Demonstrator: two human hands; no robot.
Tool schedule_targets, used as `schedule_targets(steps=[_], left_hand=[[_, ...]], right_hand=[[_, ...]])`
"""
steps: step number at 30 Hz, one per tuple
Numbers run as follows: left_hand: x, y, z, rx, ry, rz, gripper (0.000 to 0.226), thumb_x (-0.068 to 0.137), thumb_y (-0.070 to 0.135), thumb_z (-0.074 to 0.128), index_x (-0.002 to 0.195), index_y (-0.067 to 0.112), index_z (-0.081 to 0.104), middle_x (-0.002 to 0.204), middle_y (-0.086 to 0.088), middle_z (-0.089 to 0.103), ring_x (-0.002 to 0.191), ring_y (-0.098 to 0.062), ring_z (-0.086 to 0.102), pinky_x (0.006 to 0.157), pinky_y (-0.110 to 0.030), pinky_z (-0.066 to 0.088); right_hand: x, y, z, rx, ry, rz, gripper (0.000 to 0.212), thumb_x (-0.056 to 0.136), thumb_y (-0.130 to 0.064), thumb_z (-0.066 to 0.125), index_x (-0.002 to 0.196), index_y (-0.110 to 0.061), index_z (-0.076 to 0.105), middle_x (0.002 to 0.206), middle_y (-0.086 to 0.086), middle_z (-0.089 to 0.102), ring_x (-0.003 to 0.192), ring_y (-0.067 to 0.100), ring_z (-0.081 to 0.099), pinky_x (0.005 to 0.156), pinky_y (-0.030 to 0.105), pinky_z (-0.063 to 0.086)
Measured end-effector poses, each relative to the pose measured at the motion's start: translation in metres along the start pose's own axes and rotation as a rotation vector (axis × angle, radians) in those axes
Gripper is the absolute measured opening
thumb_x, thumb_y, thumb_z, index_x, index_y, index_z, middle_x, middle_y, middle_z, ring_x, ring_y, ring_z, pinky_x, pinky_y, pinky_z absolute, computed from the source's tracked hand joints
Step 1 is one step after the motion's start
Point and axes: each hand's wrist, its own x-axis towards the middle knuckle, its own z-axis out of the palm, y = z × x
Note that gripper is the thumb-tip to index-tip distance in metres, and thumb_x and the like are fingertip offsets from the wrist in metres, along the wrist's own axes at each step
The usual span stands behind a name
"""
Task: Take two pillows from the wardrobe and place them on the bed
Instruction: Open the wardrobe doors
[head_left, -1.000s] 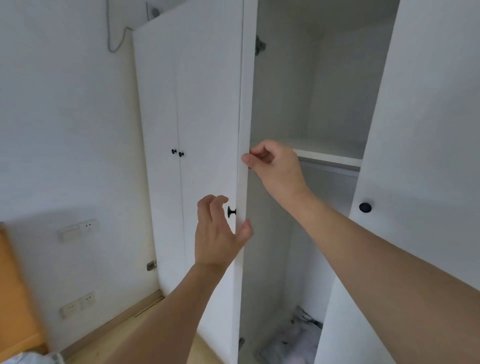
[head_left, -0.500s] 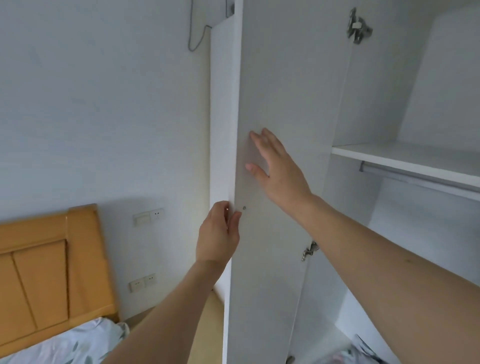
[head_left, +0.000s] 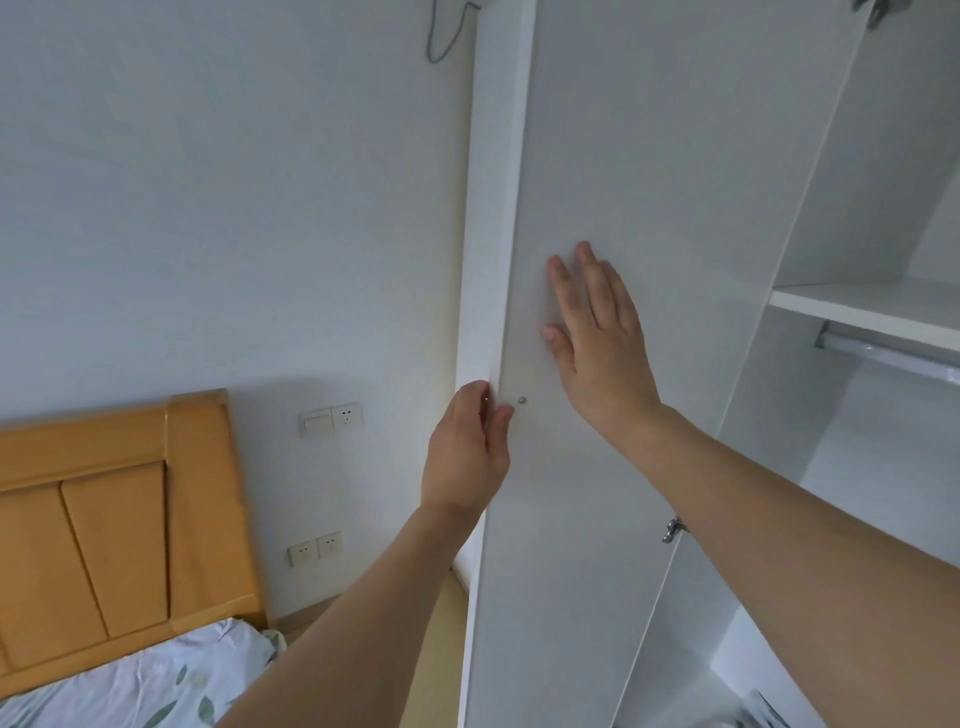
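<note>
I am looking at an open white wardrobe door (head_left: 649, 208), seen from its inner face. My right hand (head_left: 597, 338) is lying flat against that face, grip released, fingers straight. My left hand (head_left: 467, 452) is grasping the door's free edge, thumb on the inner face just beside a small screw (head_left: 521, 400). The wardrobe (head_left: 883, 208) interior is showing a shelf (head_left: 872, 306) with a rail (head_left: 893, 353) under it. The bed (head_left: 130, 680) is lying at lower left below its wooden headboard (head_left: 114, 519). I cannot tell where the pillows are.
</note>
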Motion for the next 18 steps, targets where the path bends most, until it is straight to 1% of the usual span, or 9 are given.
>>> schedule_targets(steps=[3, 5, 6, 7, 8, 10, 12, 14, 18], left_hand=[[-0.001, 0.001, 0.000, 0.016, -0.007, 0.005, 0.015, 0.097, 0.030, 0.051, 0.105, 0.017, 0.050, 0.091, 0.000, 0.062, 0.080, -0.023, 0.059, 0.071, -0.046, 0.052], [-0.005, 0.007, -0.001, 0.033, -0.011, -0.012, 0.023, 0.098, 0.031, 0.049, 0.118, 0.018, 0.049, 0.105, 0.004, 0.061, 0.090, -0.018, 0.060, 0.078, -0.043, 0.053], [-0.008, 0.011, -0.001, 0.038, -0.002, -0.015, 0.032, 0.099, 0.031, 0.049, 0.128, 0.018, 0.046, 0.117, 0.004, 0.059, 0.100, -0.015, 0.058, 0.086, -0.041, 0.053], [-0.011, 0.016, -0.002, 0.047, 0.018, -0.003, 0.041, 0.100, 0.032, 0.048, 0.137, 0.017, 0.040, 0.129, 0.002, 0.053, 0.113, -0.015, 0.054, 0.096, -0.037, 0.049], [-0.014, 0.022, -0.002, 0.069, 0.044, 0.033, 0.049, 0.100, 0.032, 0.047, 0.144, 0.015, 0.033, 0.141, -0.003, 0.046, 0.127, -0.017, 0.046, 0.105, -0.034, 0.041], [-0.018, 0.038, 0.000, 0.156, 0.084, 0.159, 0.057, 0.102, 0.029, 0.045, 0.150, 0.008, 0.024, 0.154, -0.010, 0.031, 0.143, -0.021, 0.025, 0.116, -0.035, 0.025], [-0.022, 0.056, 0.008, 0.229, 0.094, 0.264, 0.059, 0.102, 0.024, 0.045, 0.151, 0.002, 0.020, 0.158, -0.014, 0.022, 0.148, -0.025, 0.014, 0.120, -0.041, 0.015], [-0.028, 0.076, 0.021, 0.250, 0.068, 0.315, 0.059, 0.102, 0.022, 0.044, 0.151, -0.001, 0.020, 0.159, -0.016, 0.019, 0.149, -0.026, 0.009, 0.122, -0.043, 0.009], [-0.048, 0.116, 0.060, 0.216, -0.033, 0.389, 0.059, 0.101, 0.019, 0.044, 0.149, -0.005, 0.022, 0.158, -0.019, 0.020, 0.149, -0.029, 0.012, 0.121, -0.046, 0.010]], right_hand=[[0.000, 0.001, -0.007, -0.017, -0.054, -0.013, 0.063, 0.100, -0.032, 0.041, 0.152, -0.029, 0.006, 0.161, 0.003, 0.002, 0.147, 0.028, 0.007, 0.119, 0.048, 0.016], [-0.003, 0.003, -0.017, -0.049, -0.105, -0.027, 0.064, 0.100, -0.033, 0.041, 0.152, -0.027, 0.005, 0.162, 0.002, 0.001, 0.148, 0.026, 0.007, 0.120, 0.047, 0.011], [-0.005, 0.004, -0.024, -0.064, -0.122, -0.028, 0.064, 0.100, -0.033, 0.041, 0.152, -0.026, 0.006, 0.162, 0.002, 0.001, 0.148, 0.026, 0.007, 0.120, 0.046, 0.009], [-0.007, 0.007, -0.032, -0.080, -0.129, -0.025, 0.063, 0.100, -0.032, 0.041, 0.152, -0.024, 0.007, 0.162, 0.001, 0.002, 0.148, 0.025, 0.008, 0.120, 0.046, 0.008], [-0.010, 0.010, -0.042, -0.100, -0.126, -0.020, 0.063, 0.099, -0.031, 0.041, 0.152, -0.022, 0.008, 0.161, 0.002, 0.003, 0.148, 0.026, 0.009, 0.120, 0.045, 0.007], [-0.018, 0.021, -0.066, -0.156, -0.118, -0.002, 0.062, 0.099, -0.029, 0.041, 0.152, -0.019, 0.010, 0.161, 0.002, 0.005, 0.147, 0.026, 0.009, 0.120, 0.045, 0.005], [-0.028, 0.039, -0.092, -0.229, -0.116, 0.022, 0.062, 0.099, -0.029, 0.040, 0.152, -0.017, 0.011, 0.161, 0.003, 0.006, 0.147, 0.027, 0.009, 0.120, 0.046, 0.004], [-0.039, 0.059, -0.121, -0.307, -0.115, 0.065, 0.062, 0.098, -0.028, 0.039, 0.152, -0.015, 0.012, 0.161, 0.004, 0.006, 0.148, 0.027, 0.008, 0.120, 0.047, 0.004], [-0.069, 0.098, -0.179, -0.449, -0.111, 0.145, 0.061, 0.098, -0.027, 0.038, 0.151, -0.012, 0.015, 0.161, 0.005, 0.009, 0.148, 0.027, 0.008, 0.120, 0.047, 0.005]])
